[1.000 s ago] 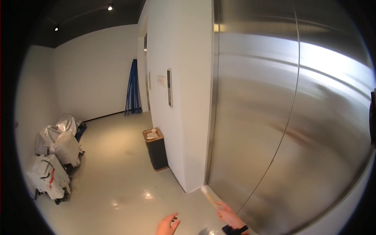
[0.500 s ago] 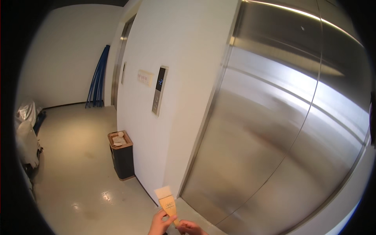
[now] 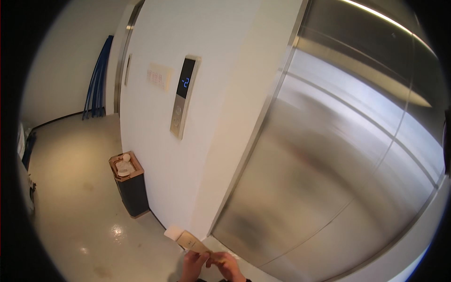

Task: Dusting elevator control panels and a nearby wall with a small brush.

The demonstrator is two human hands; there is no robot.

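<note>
Head view: beyond the brush (image 3: 191, 242) stand a dark bin (image 3: 134, 195) and blue poles (image 3: 99, 80).

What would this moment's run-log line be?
left hand: holding brush; right hand: holding brush; bristles: pointing left; background: black bin, metal doors

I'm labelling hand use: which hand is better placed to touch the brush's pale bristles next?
Probably the left hand: it sits nearer the pale bristles of the brush, while the right hand is farther back along the handle.
</note>
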